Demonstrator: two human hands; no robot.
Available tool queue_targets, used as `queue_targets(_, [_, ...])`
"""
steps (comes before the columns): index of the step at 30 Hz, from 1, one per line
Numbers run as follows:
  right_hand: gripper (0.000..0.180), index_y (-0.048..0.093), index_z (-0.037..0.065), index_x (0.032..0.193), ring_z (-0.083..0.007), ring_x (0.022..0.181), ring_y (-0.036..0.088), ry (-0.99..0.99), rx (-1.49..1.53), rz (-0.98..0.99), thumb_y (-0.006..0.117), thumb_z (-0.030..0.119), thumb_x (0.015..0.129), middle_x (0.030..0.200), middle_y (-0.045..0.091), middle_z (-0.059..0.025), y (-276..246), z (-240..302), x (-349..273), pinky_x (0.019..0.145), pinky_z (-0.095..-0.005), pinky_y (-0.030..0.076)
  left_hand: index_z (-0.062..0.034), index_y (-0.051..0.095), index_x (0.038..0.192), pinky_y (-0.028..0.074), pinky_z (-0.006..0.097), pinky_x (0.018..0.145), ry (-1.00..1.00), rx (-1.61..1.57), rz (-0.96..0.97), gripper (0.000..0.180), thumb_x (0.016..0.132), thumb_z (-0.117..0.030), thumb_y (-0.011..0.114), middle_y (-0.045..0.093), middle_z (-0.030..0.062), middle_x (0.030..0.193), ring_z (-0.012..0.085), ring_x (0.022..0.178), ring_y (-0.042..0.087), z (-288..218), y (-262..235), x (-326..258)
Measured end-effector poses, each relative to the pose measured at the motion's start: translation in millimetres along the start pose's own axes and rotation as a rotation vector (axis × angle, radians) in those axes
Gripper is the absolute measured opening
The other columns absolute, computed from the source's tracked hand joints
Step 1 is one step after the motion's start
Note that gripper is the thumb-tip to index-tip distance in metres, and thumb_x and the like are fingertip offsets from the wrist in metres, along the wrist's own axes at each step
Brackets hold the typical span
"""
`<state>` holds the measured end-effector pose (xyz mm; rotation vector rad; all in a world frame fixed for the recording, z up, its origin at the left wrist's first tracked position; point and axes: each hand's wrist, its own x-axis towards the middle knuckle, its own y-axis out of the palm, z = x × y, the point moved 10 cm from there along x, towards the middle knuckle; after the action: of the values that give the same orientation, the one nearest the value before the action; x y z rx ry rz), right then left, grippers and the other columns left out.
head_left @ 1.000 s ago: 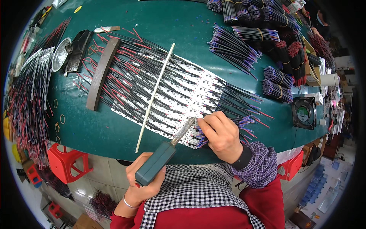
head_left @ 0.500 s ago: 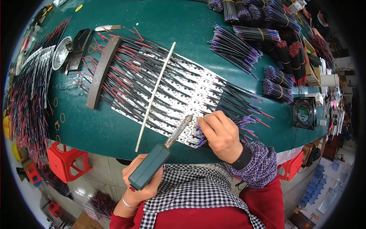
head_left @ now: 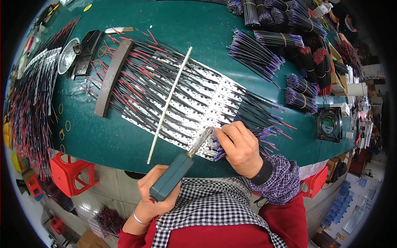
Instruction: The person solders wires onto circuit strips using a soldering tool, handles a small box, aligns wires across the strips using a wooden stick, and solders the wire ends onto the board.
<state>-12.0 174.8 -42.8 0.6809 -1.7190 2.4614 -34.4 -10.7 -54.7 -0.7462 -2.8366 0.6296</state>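
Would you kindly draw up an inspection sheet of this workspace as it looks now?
Surface: green table, slightly glossy.
Job's things: white boards; black wires crossed by pale rod and dark bar.
Clutter: rubber bands, metal dish, tied wire bundles.
Hands: left hand holds green-handled soldering iron; right hand beside the iron's tip, its hold unclear.
Cables: thin cord below black fan.
Surroundings: red stool, tiled floor.

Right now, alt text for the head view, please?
Left hand holds a soldering iron, its tip beside the right hand, over white boards with black wires. A pale rod and dark bar lie across the wires.
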Motion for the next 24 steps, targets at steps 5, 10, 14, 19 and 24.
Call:
queue_targets(5, [0.029,0.066,-0.006,0.098,-0.0231,0.083,0.058,-0.008,-0.018,-0.002,0.064,0.007,0.072,0.09,0.058,-0.0091,1,1,0,0.068,-0.0318,0.052,0.0054,0.069,0.082,0.054,0.032,0.06,0.0,0.023,0.015,0.019,0.064,0.008,0.074,0.067,0.0148,0.08,0.0264,0.068,0.068,1,1,0])
queue_targets(10, [0.028,0.066,-0.006,0.097,-0.023,0.083,0.058,-0.009,-0.016,0.0,0.064,0.007,0.072,0.089,0.057,-0.0089,1,1,1,0.067,-0.0317,0.052,0.0047,0.069,0.08,0.054,0.033,0.059,0.077,0.076,-0.018,0.017,0.063,0.007,0.074,0.067,0.0149,0.078,0.0275,0.068,0.068,-4,-4,-5])
queue_targets(14, [0.028,0.066,-0.006,0.097,-0.0232,0.083,0.058,-0.006,-0.015,0.002,0.065,0.006,0.072,0.089,0.057,-0.009,1,1,0,0.067,-0.0315,0.052,0.0052,0.07,0.081,0.056,0.033,0.063,0.121,0.097,-0.031,0.018,0.064,0.007,0.073,0.068,0.016,0.083,0.0288,0.073,0.07,-10,-5,-7])
queue_targets(19, [0.029,0.066,-0.005,0.098,-0.0235,0.084,0.059,0.005,0.003,-0.017,0.065,0.006,0.072,0.091,0.058,-0.0091,0,0,-2,0.067,-0.0314,0.052,0.0061,0.07,0.083,0.058,0.033,0.068,0.077,0.045,-0.041,0.019,0.065,0.008,0.073,0.07,0.0173,0.088,0.0296,0.078,0.072,-7,-7,-7])
queue_targets(24, [0.028,0.066,-0.005,0.097,-0.0234,0.083,0.059,-0.019,0.011,-0.032,0.064,0.006,0.072,0.091,0.059,-0.0091,0,2,-3,0.066,-0.0319,0.051,0.0076,0.069,0.088,0.056,0.031,0.067,-0.014,-0.013,-0.008,0.022,0.066,0.009,0.073,0.07,0.0167,0.088,0.0283,0.075,0.071,1,-3,-6])
